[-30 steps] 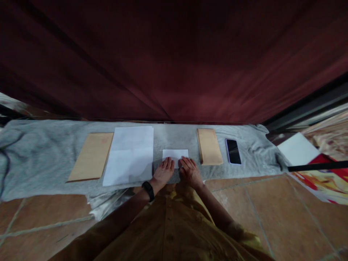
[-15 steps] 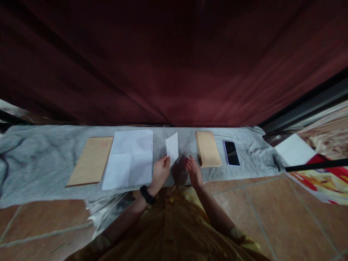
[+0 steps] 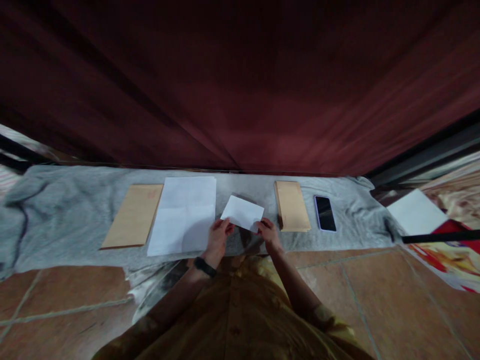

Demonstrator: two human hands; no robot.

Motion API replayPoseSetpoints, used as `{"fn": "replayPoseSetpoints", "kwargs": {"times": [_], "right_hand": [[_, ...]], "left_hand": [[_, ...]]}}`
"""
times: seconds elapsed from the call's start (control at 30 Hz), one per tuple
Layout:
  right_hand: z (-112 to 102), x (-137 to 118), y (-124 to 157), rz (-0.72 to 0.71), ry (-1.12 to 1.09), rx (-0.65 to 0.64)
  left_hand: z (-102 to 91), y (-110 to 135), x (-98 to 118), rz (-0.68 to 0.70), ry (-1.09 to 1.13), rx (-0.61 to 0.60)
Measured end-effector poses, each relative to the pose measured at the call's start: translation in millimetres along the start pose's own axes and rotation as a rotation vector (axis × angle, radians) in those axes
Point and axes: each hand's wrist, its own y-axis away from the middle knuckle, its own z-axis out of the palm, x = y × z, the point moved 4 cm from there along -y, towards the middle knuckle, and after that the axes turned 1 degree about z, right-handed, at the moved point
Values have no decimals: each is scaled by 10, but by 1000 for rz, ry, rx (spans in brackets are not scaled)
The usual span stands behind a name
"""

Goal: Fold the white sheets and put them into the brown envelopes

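Currently left hand (image 3: pixel 218 237) and right hand (image 3: pixel 268 233) pinch small white paper (image 3: pixel 243 212) between them, both nearly closed; probably in-hand adjusting; next move needs even grip.

left fingers (image 3: pixel 227 227), right fingers (image 3: pixel 265 225) | hold white paper (image 3: pixel 243 213) | grey cloth (image 3: pixel 75 215) beneath

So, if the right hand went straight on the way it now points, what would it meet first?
The right hand would first meet the small paper it holds. Beyond that, the line seems to cross the cloth towards the curtain; depth is unclear.
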Motion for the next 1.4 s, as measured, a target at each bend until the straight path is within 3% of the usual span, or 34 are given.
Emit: {"fn": "replayPoseSetpoints", "kwargs": {"times": [0.23,0.3,0.37,0.47,0.6,0.73,0.9,1.0,1.1,1.17,1.4], "right_hand": [[-211,55,-36,39,150,72],[-256,15,-8,-20,228,111],[-259,-79,48,-179,393,159],[-103,-225,170,-467,674,142],[273,-258,270,-645,889,-38],[512,-174,261,-636,1075,-59],[550,-102,253,-589,1162,-20],[532,-102,265,-570,1201,-24],[522,-93,274,-572,1247,-62],[519,-76,274,-585,1268,-78],[496,-52,256,-615,1242,2]], "left_hand": [[-64,-110,-32,14,-204,-5],[-58,-100,-64,16,-249,-12],[-53,-96,-93,10,-283,-18],[-50,-104,-124,-1,-325,-24],[-43,-115,-147,1,-380,-23],[-36,-120,-157,11,-460,-37],[-92,-27,-93,65,-607,-22],[-58,99,-12,321,-859,-59],[105,217,-38,727,-1168,-242],[172,228,-137,871,-1296,-335],[121,154,-371,911,-1554,-327]]}}
